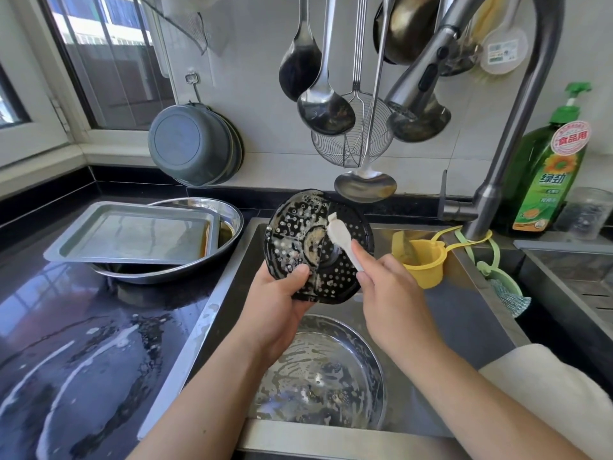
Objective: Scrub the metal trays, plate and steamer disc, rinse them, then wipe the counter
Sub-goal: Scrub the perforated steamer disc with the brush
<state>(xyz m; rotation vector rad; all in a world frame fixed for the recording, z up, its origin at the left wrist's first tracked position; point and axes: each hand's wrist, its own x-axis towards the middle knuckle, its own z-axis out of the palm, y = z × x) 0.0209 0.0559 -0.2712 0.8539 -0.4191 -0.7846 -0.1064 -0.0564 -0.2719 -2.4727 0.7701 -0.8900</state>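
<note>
My right hand [391, 293] pinches a white brush [340, 235], its head on the steamer disc [318, 244] at frame centre. My left hand [275, 300] grips the disc's lower edge, thumb on its face, tilted above the sink [464, 313]. I'd work short strokes across the holes, turning the disc. A soapy plate [318, 373] lies below; 1 tray [132, 234] waits centre left.
</note>
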